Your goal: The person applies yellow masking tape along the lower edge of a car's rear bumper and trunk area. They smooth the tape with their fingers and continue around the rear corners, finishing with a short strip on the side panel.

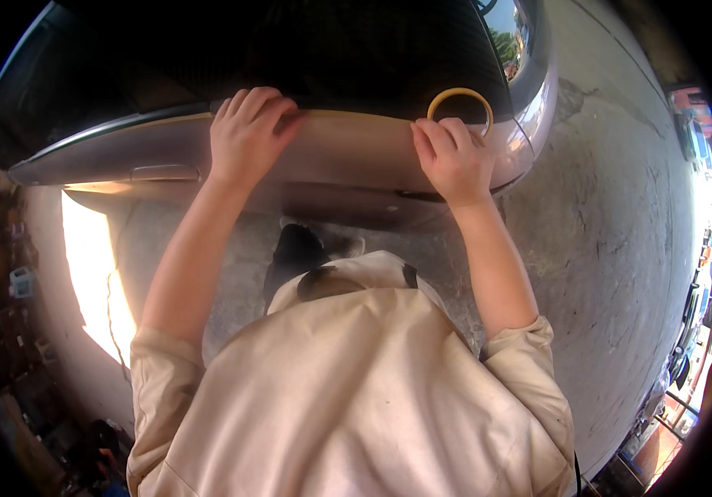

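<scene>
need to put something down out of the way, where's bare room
Bare floor lies right of the right forearm, between the car and the clutter near the right rim. Another patch is the sunlit floor left of the left forearm. The car's edge is crowded: left hand, right hand, tape roll.

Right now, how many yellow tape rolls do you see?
1: the yellow tape roll is at the right hand, whose fingers hide its lower part. Others could be lost in the dim clutter at the picture's edges.

Grey floor (604, 273); pale jug (21, 283), perhaps
</scene>
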